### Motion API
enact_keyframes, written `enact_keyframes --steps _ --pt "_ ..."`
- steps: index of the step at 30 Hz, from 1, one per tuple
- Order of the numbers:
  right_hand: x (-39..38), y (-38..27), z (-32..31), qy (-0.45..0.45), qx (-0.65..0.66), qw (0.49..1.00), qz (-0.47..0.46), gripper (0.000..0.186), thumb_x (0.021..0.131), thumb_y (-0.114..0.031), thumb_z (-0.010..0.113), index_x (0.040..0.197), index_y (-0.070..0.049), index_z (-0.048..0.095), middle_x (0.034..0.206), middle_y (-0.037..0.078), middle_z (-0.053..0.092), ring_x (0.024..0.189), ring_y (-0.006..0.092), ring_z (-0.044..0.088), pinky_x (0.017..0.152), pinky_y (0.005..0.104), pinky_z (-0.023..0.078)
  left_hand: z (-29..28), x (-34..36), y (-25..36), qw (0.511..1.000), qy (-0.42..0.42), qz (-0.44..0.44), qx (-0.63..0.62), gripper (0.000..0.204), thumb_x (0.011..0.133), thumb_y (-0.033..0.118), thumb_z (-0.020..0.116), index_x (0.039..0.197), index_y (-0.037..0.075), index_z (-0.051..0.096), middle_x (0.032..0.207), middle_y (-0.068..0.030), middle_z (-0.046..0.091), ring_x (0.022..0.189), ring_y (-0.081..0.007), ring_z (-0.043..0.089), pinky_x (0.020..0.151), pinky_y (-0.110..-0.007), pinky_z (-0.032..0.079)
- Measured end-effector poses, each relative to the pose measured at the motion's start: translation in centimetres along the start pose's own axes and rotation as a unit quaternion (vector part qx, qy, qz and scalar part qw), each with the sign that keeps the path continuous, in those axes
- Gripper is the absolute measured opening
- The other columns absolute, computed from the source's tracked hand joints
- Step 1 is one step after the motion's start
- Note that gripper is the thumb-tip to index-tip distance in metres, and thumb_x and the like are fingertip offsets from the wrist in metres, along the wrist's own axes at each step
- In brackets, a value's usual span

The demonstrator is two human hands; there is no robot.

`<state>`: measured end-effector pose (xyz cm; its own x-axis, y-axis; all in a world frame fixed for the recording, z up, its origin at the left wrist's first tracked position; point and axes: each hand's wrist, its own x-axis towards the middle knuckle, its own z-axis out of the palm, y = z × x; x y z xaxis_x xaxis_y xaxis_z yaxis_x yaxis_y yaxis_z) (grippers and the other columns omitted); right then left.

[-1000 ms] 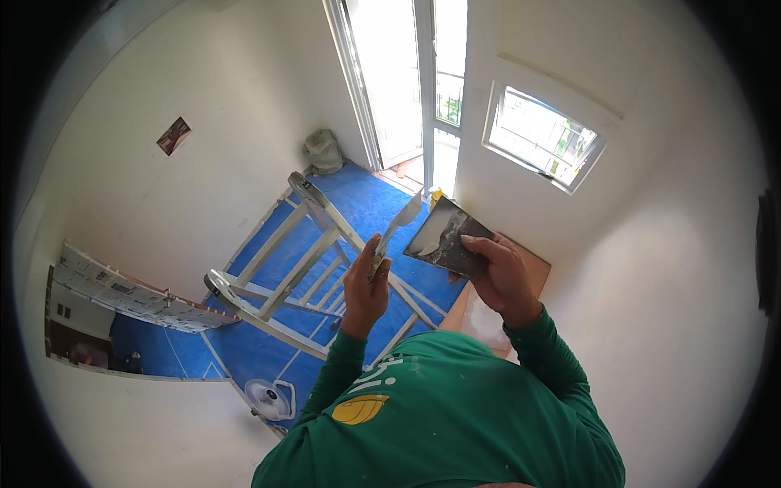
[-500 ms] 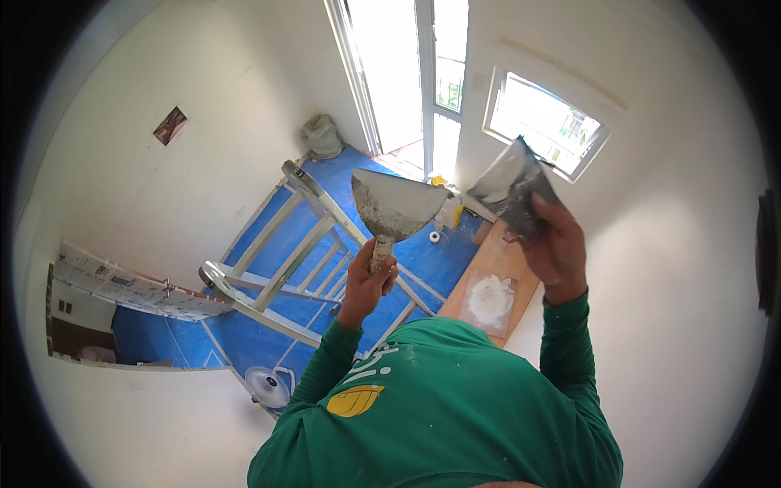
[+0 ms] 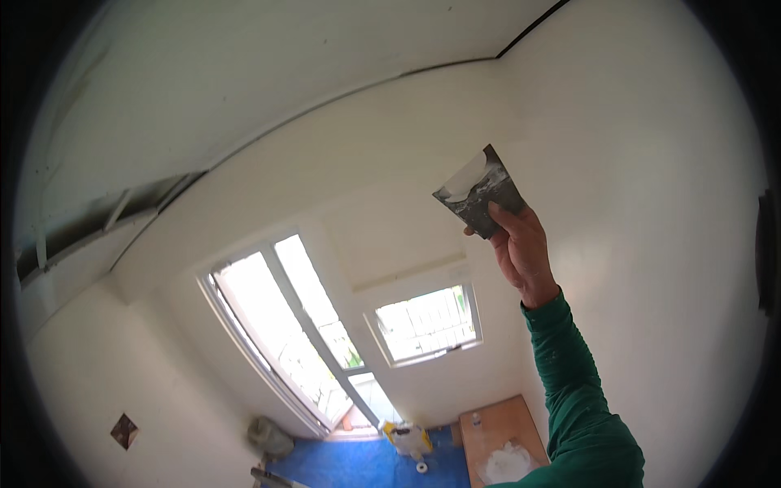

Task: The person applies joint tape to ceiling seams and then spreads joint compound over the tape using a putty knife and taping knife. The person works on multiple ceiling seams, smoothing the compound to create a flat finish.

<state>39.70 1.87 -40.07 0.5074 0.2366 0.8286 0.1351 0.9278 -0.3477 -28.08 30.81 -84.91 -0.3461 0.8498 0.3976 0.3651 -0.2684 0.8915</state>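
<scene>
My right hand (image 3: 523, 246) is raised high, its thumb and fingers closed on the lower edge of a dark putty spreader (image 3: 486, 189). The spreader is a thin, four-sided flat plate, tilted, with pale putty smeared over its upper left part. It appears in front of the pale wall near the corner; whether it touches the wall I cannot tell. A green sleeve covers my right arm. Out of the picture is my left hand.
The ceiling (image 3: 244, 73) has a dark gap along its edge and an opening at left. Below are a glazed door (image 3: 285, 342), a small window (image 3: 427, 325), blue floor covering (image 3: 350, 465), a yellow-and-white bag (image 3: 408, 439), a wooden board (image 3: 496, 423) with white powder, and a ladder end (image 3: 272, 478).
The view has tilted up toward the ceiling. My right hand has risen with the spreader. My left hand and the wide putty knife it held have left the picture.
</scene>
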Motion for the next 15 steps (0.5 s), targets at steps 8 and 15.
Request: enact_keyframes --steps 8,15 --pt "16.7 -19.2 3.4 0.143 -0.184 0.868 -0.44 0.032 0.101 -0.011 0.055 0.128 0.004 0.061 0.11 0.009 0.069 0.091 0.0182 0.067 0.081 0.0373 0.059 7.6 5.1 8.5 0.998 -0.025 0.011 -0.049 0.03 0.104 0.025 0.062 0.12 0.0 0.062 0.083 -0.0149 0.064 0.068 -0.0313 0.061 0.06 -0.045 0.052" --pt "20.4 -34.1 5.3 0.305 -0.437 0.637 -0.557 0.035 0.096 -0.009 0.053 0.126 0.008 0.06 0.106 0.019 0.067 0.086 0.0307 0.066 0.083 0.0459 0.056 9.7 7.0 12.8 0.996 -0.042 0.053 -0.057 0.03 0.103 0.025 0.062 0.12 0.0 0.062 0.082 -0.0141 0.063 0.067 -0.0303 0.061 0.059 -0.045 0.052"
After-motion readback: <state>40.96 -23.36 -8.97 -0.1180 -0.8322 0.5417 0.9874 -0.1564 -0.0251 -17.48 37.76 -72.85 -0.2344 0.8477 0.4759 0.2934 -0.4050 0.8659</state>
